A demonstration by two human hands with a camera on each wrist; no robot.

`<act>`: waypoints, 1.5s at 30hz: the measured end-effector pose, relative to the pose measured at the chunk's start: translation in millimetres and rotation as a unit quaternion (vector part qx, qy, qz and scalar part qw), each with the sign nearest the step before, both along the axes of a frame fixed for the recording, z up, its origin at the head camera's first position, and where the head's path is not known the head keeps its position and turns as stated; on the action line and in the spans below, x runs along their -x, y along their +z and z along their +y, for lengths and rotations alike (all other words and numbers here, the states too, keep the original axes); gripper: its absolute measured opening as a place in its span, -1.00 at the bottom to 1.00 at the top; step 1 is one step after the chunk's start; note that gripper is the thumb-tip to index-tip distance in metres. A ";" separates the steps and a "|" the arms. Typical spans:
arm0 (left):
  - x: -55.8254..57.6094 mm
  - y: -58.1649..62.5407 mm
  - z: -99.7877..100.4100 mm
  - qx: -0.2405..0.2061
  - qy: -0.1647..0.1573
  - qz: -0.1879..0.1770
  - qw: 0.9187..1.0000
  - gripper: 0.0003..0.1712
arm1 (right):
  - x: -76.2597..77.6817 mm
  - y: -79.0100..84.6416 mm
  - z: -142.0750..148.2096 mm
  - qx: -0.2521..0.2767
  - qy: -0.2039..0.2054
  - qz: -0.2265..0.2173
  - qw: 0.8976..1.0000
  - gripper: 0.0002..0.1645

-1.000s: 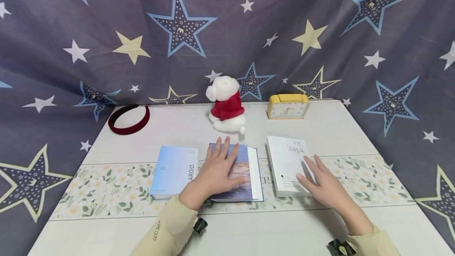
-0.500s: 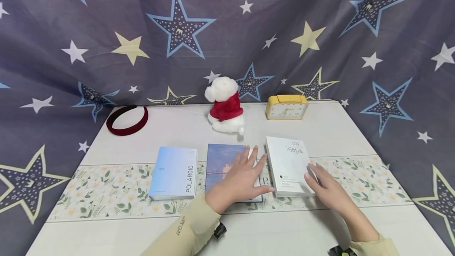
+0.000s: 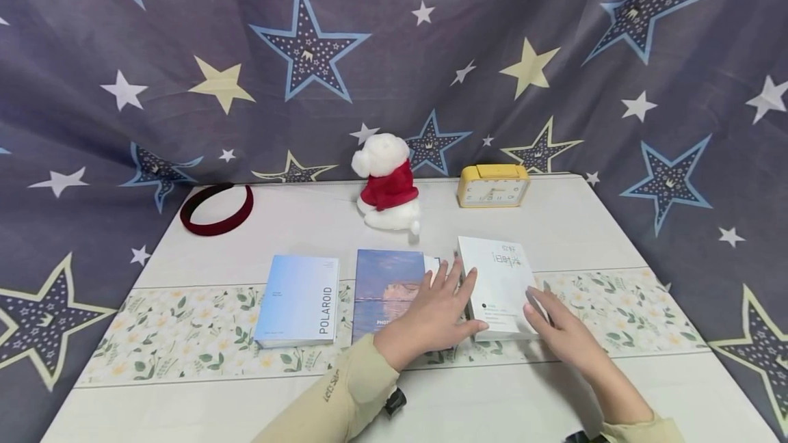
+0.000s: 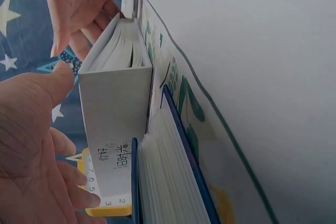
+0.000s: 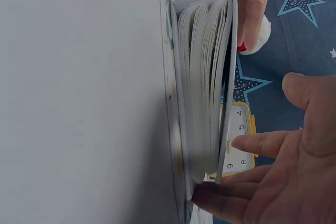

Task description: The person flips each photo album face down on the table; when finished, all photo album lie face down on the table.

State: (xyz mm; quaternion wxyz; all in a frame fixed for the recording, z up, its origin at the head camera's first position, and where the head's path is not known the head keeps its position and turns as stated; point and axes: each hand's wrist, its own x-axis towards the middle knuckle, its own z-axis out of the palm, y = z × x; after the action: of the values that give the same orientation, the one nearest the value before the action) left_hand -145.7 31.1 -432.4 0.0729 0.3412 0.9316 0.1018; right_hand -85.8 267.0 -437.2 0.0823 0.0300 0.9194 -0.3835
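Observation:
A thick white book (image 3: 495, 265) lies on the table right of centre. My left hand (image 3: 434, 310), fingers spread, hovers over the right part of the blue-purple photo book (image 3: 384, 275), its fingertips and thumb at the white book's left edge. In the left wrist view that thumb points over the white book's spine (image 4: 107, 103). On the other side, my right hand (image 3: 565, 333) reaches the white book's right edge with loosely bent fingers. The right wrist view has its lower fingers (image 5: 220, 200) against the cover's edge, thumb apart and raised.
A pale blue book (image 3: 298, 299) marked POLAROID lies at left. Behind stand a white plush toy (image 3: 388, 183) in a red top and a yellow alarm clock (image 3: 494, 186). A dark red headband (image 3: 218, 224) lies back left. Star-patterned cloth (image 3: 345, 12) hangs behind the table.
My left hand has moved right, from the middle of the photo book to the white book's left edge. My right hand stays by the right edge. The books keep their places.

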 end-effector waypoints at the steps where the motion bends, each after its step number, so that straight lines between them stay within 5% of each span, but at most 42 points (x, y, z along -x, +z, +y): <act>1: -0.2 -0.1 0.3 -0.002 -0.002 0.000 1.000 0.00 | 0.3 -0.3 0.0 0.004 -0.001 0.000 1.000 -0.16; 11: -0.5 -0.7 1.0 -0.015 -0.036 -0.011 0.999 0.01 | 6.3 3.9 3.5 0.114 -0.052 -0.017 0.992 -0.12; 21: 0.0 -1.5 0.4 -0.027 -0.035 -0.046 0.998 0.00 | 13.8 4.7 8.9 0.274 -0.131 -0.048 0.952 -0.10; 30: -2.5 -0.6 -0.1 -0.038 -0.026 -0.073 0.996 0.01 | 15.9 2.8 10.3 0.306 -0.196 -0.068 0.929 -0.17; 45: -3.3 -0.6 -7.9 -0.051 -0.021 -0.067 0.996 0.01 | 13.0 9.8 2.2 0.342 -0.224 -0.012 0.913 -0.13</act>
State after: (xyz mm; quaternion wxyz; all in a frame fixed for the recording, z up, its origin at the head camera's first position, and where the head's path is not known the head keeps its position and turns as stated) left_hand -142.4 23.3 -433.0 0.1198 0.3562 0.9109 0.1705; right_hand -98.8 269.2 -427.5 0.0111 0.2095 0.7002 -0.6824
